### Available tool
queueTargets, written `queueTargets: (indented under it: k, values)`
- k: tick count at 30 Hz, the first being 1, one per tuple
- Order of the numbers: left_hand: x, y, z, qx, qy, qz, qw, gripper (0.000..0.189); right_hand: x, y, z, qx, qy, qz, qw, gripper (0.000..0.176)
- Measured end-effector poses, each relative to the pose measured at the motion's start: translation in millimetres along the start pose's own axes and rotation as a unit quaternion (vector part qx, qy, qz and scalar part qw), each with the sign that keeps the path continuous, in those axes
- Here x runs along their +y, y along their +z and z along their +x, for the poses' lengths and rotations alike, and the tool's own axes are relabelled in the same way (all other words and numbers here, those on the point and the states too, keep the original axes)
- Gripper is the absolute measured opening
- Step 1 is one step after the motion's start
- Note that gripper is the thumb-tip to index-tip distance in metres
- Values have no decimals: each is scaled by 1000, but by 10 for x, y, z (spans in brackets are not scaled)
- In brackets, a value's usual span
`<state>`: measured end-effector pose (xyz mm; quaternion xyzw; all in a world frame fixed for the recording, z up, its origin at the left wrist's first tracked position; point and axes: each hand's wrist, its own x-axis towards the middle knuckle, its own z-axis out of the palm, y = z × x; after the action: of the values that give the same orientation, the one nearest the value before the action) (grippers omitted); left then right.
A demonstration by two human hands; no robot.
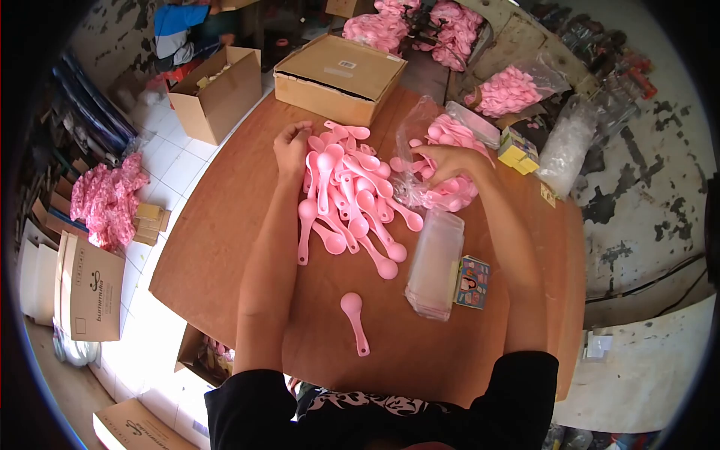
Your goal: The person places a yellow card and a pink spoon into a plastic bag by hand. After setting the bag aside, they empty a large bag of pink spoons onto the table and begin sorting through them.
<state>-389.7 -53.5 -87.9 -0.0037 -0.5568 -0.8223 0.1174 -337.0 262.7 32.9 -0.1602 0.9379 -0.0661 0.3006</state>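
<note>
A loose pile of pink plastic measuring spoons (352,184) lies on the brown wooden table (217,247). My left hand (292,146) is at the pile's far left edge, its fingers curled; whatever may be in them is hidden. To the right, my right hand (448,161) reaches over a clear plastic bag (409,184) with more pink spoons (450,196) in and around it. Its thumb and fingers are apart and curved over the spoons. One single spoon (352,322) lies apart, nearer to me. Right of the pile is a stack of clear plastic sleeves (436,262).
A small patterned box (472,282) lies beside the sleeves. At the table's far side are a closed cardboard box (337,75) and a yellow box (517,150). An open carton (217,94) stands on the floor near another person (180,34). Bagged pink spoons (510,90) lie beyond.
</note>
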Motion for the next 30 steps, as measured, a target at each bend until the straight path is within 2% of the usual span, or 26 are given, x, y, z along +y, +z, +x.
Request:
queueTargets:
  k: [1, 3, 6, 10, 12, 16, 18, 19, 21, 22, 25, 27, 28, 30]
  values:
    - [-8, -5, 10, -1, 0, 2, 1000, 19, -79, -60, -38, 1, -1, 2, 1000, 95]
    - [-44, -11, 28, -5, 5, 1, 1000, 19, -183, -155, -97, -96, 77, -43, 992, 94]
    - [-70, -16, 34, -7, 6, -14, 1000, 19, -95, -109, -118, -75, 75, -105, 989, 88]
    - [-55, -2, 29, -5, 3, -15, 1000, 18, 107, -22, -58, -66, 33, -33, 997, 83]
    - [-73, -16, 42, -12, -1, -24, 1000, 18, 296, 44, -15, 32, -167, -43, 984, 80]
    - [-80, -12, 43, -6, -3, 6, 1000, 18, 149, 64, -219, -5, -146, -24, 989, 81]
    - [-107, -12, 50, -3, 16, -17, 1000, 18, 139, 98, -276, 11, -136, -108, 985, 83]
    - [-111, -10, 48, -4, 15, -18, 1000, 18, 124, 122, -298, 11, -134, -108, 985, 83]
    - [-107, -21, 54, -4, 13, -16, 1000, 19, 79, 158, -326, 29, -63, -193, 979, 90]
    - [-107, -26, 55, -3, 14, -16, 1000, 19, 85, 167, -320, 30, -63, -193, 979, 90]
    - [-99, -26, 55, -6, -2, -18, 1000, 19, 145, 197, -239, 65, -73, -202, 974, 81]
    - [-91, -19, 44, -4, 7, -17, 1000, 19, 202, 183, -133, 101, -77, -145, 981, 68]
    - [-92, -15, 40, -4, 8, -17, 1000, 19, 216, 206, -123, 102, -77, -145, 981, 68]
    - [-89, -20, 42, -8, 4, -21, 1000, 19, 238, 245, -103, 188, -116, -160, 962, 57]
